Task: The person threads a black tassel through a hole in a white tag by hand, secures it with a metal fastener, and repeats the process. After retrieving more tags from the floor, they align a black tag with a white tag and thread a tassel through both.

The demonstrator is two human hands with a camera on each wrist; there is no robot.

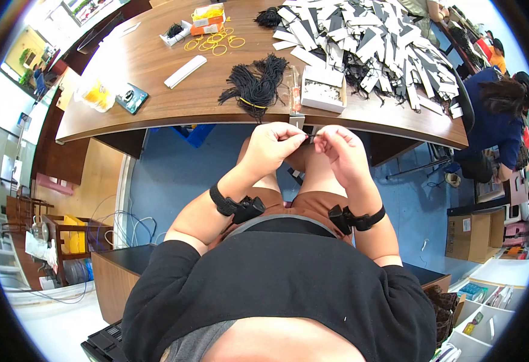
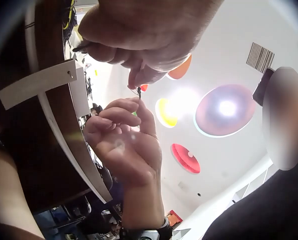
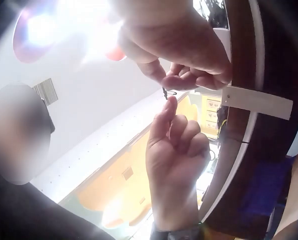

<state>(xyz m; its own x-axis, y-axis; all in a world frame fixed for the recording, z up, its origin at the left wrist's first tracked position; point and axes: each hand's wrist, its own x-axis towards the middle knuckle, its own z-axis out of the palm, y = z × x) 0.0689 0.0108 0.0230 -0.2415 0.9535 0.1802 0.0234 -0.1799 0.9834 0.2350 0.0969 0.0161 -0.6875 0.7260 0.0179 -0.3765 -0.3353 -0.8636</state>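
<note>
My left hand [image 1: 270, 148] and right hand [image 1: 344, 154] meet in front of the table edge, above the lap. Between their fingertips is a short piece of thin black cord [image 1: 310, 136], pinched at both ends. In the left wrist view the cord [image 2: 139, 92] shows a small dark thickening, and a dark end sticks out by the left hand's curled fingers. A thin loop stands off the cord [image 3: 165, 93] in the right wrist view. A white tag with a small hole [image 3: 259, 102] juts past the table edge close to the hands.
On the table [image 1: 144, 78] lie a bundle of black cords [image 1: 255, 84], a small white box [image 1: 323, 89], a big pile of black and white tags [image 1: 379, 42], yellow rubber bands [image 1: 215, 43], a white strip [image 1: 185, 71] and a phone [image 1: 131, 98]. Another person [image 1: 500, 114] sits at right.
</note>
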